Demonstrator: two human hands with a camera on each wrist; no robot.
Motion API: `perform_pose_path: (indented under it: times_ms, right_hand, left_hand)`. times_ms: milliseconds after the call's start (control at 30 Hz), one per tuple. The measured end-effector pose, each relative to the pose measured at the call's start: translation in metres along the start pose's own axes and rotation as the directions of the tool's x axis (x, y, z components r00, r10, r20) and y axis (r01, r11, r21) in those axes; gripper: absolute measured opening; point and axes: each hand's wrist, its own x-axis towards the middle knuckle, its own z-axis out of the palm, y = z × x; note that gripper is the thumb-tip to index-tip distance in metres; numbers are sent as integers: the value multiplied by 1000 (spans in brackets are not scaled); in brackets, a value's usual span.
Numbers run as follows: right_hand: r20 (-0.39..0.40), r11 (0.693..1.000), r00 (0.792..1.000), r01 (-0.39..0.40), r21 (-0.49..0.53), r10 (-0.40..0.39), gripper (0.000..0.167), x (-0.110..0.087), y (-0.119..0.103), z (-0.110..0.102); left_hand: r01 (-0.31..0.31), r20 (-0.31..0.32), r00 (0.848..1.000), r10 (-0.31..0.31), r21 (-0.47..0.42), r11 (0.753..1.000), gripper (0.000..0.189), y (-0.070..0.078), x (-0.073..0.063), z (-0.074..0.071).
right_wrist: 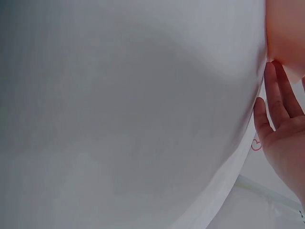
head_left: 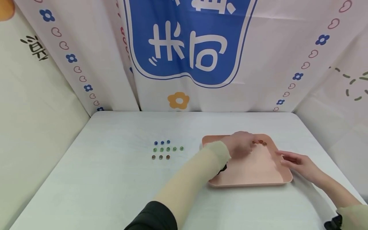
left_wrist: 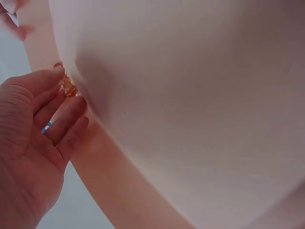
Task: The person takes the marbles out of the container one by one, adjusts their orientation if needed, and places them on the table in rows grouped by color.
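A pink rectangular tray (head_left: 247,184) sits on the table. My left hand (head_left: 241,142) reaches over its far side, and its thumb and fingertips pinch a small amber bead (head_left: 253,142) close to the tray floor. Just beyond the fingertips lie other amber beads (head_left: 264,144), near the tray's far right corner. In the left wrist view these shiny beads (left_wrist: 70,89) show between the thumb and fingers, partly covered. At the tray's right rim, my right hand (head_left: 302,166) rests its fingertips, the fingers fairly straight. The right wrist view shows those fingers (right_wrist: 273,90) against the tray's edge (right_wrist: 286,38).
Left of the tray, small beads lie in rows on the white table (head_left: 100,179): blue beads (head_left: 162,142) at the back, green beads (head_left: 168,149) in the middle, brown beads (head_left: 161,157) in front. A printed cloth (head_left: 161,92) hangs behind the table.
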Motion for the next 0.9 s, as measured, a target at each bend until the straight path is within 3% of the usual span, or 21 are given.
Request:
perform_pose_path:
  times_ms: [200, 367, 567, 800, 900]
  right_hand:
    - [-5, 1000, 1000, 10, -5, -10, 51, 0, 1, -1]
    - [0, 1000, 1000, 8, 0, -8, 51, 0, 0, -1]
    - [-1, 1000, 1000, 24, 16, -24, 50, 1, -1, 0]
    - [3, 1000, 1000, 16, 18, -16, 51, 0, -2, 0]
    - [7, 1000, 1000, 0, 8, 0, 52, 0, -2, 0]
  left_hand:
    - [-77, -61, 995, 84, 101, 992, 21, -6, -7, 1]
    - [-46, -125, 990, 60, 112, 993, 23, -7, -8, 2]
    - [-30, -162, 985, 61, 187, 982, 24, -7, -7, 2]
    - [-96, -110, 988, 113, 147, 984, 14, -5, -8, -6]
    - [-136, -77, 986, 149, 154, 979, 20, -2, -13, -14]
